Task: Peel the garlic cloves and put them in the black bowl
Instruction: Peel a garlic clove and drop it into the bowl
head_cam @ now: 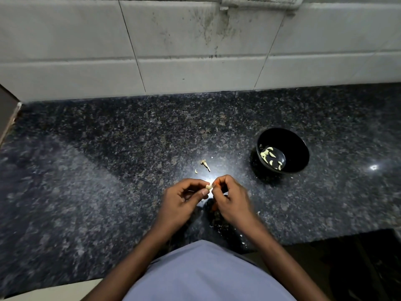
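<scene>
Just below the frame's centre your left hand [184, 197] and right hand [230, 198] together pinch one garlic clove [209, 187] above the tabletop [108, 170], two peel scraps [205, 165] just beyond, and right of centre the black bowl [282, 150] holds several peeled cloves [268, 155], too small to count.

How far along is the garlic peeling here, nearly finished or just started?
Well along, it seems. Done: the black bowl already holds a cluster of peeled cloves. In hand: the left hand and right hand both pinch one garlic clove between them, apparently mid-peel. Left: that clove must go in the bowl; a stem scrap and a small piece lie on the counter.
</scene>
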